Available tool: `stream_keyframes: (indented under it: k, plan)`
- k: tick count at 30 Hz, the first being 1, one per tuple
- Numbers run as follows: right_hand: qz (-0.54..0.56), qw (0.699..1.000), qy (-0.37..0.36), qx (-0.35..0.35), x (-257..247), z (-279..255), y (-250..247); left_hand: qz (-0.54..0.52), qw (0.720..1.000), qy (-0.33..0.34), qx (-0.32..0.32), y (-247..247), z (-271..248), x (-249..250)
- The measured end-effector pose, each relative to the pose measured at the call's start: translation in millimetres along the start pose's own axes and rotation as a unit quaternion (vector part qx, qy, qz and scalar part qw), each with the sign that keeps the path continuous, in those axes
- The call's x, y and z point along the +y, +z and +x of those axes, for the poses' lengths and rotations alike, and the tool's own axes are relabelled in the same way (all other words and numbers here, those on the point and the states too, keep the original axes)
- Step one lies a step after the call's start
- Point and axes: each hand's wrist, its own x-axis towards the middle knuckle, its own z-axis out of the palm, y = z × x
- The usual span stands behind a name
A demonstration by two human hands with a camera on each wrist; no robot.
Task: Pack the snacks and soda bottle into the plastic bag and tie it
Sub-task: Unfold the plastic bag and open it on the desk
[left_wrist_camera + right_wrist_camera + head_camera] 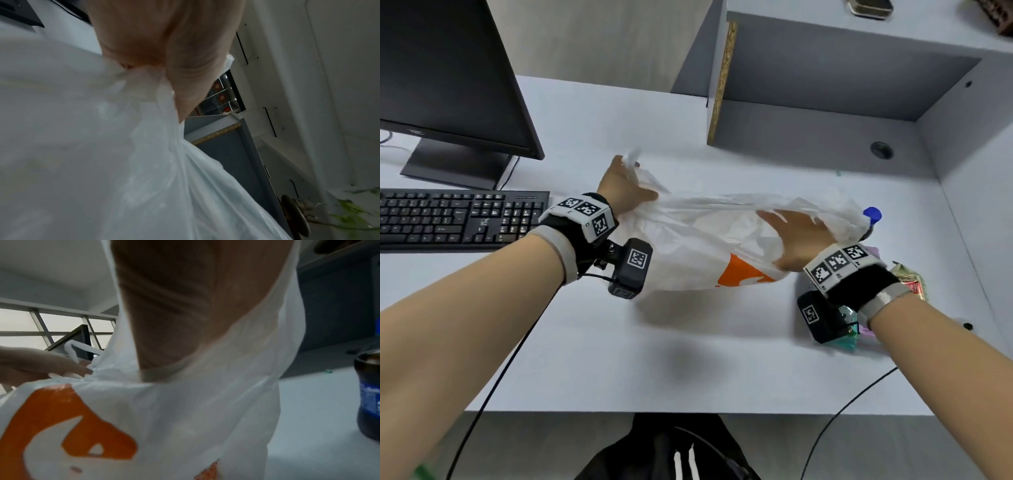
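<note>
A white plastic bag with an orange logo hangs slack over the middle of the desk. My left hand grips its bunched handle at the upper left. My right hand lies flat with straight fingers in the bag's mouth, film draped round the palm. The dark soda bottle with a blue cap stands on the desk just right of the bag. Snack packets lie under my right wrist, a teal one nearest me.
A black monitor and keyboard fill the left of the white desk. A grey shelf unit walls the back right. Black cables hang over the desk's front edge.
</note>
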Motion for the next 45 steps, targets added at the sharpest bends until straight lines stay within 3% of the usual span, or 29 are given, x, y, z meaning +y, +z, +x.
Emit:
stream_keyframes:
  k: [2,4,6,9,10,12,13,15,16,18,20,21,23,28,31,34,36,38,40,43,45]
  plan:
    - [-0.025,0.999,0.003,-0.025,-9,3,8,-0.015,1.0,-0.006,-0.003,1,-8,4]
    - [0.0,0.997,0.022,-0.07,-20,4,10,-0.032,0.998,0.025,0.038,0,-17,16]
    - [0.033,0.995,0.03,-0.094,-28,5,9,-0.001,0.988,0.104,0.115,-3,-25,33]
    - [0.056,0.993,-0.002,-0.108,-37,13,4,0.056,0.935,0.264,0.231,-4,-42,65]
    - [0.06,0.992,-0.015,-0.112,-40,16,2,0.05,0.917,0.326,0.222,-2,-50,75]
    - [0.074,0.99,-0.038,-0.116,-47,19,-3,0.043,0.9,0.419,0.113,6,-63,88]
    - [0.076,0.99,-0.045,-0.112,-50,20,-6,0.069,0.903,0.423,0.034,11,-67,90]
    - [0.052,0.992,-0.06,-0.097,-55,20,-9,0.187,0.906,0.355,-0.138,22,-69,86]
    - [0.021,0.994,-0.066,-0.085,-56,21,-10,0.27,0.889,0.305,-0.207,28,-67,78]
    - [-0.047,0.994,-0.075,-0.063,-52,24,-9,0.426,0.832,0.227,-0.274,38,-61,52]
    - [-0.085,0.992,-0.065,-0.073,-43,31,-4,0.524,0.787,0.182,-0.269,42,-55,24]
    - [-0.099,0.989,-0.055,-0.092,-37,35,1,0.546,0.779,0.171,-0.255,42,-51,11]
    - [-0.115,0.985,-0.043,-0.124,-26,38,12,0.556,0.778,0.172,-0.235,39,-44,-12]
    - [-0.092,0.992,-0.034,-0.079,-2,41,47,0.534,0.799,0.183,-0.207,31,-26,-44]
    - [-0.1,0.981,-0.018,-0.163,-8,40,56,0.524,0.806,0.171,-0.217,39,-15,-53]
    - [-0.067,0.961,-0.054,-0.262,-25,35,51,0.516,0.798,0.199,-0.24,48,-11,-54]
    - [-0.017,0.963,-0.121,-0.239,-37,34,40,0.517,0.786,0.232,-0.246,54,-9,-52]
    - [0.052,0.967,-0.196,-0.154,-43,40,32,0.52,0.774,0.254,-0.259,59,-9,-50]
    - [0.05,0.965,-0.235,-0.107,-47,51,29,0.513,0.77,0.248,-0.288,62,-7,-51]
    - [-0.046,0.973,-0.176,-0.144,-45,64,42,0.497,0.77,0.231,-0.328,62,-4,-53]
    - [-0.088,0.974,-0.117,-0.172,-37,74,61,0.473,0.787,0.234,-0.319,59,-4,-56]
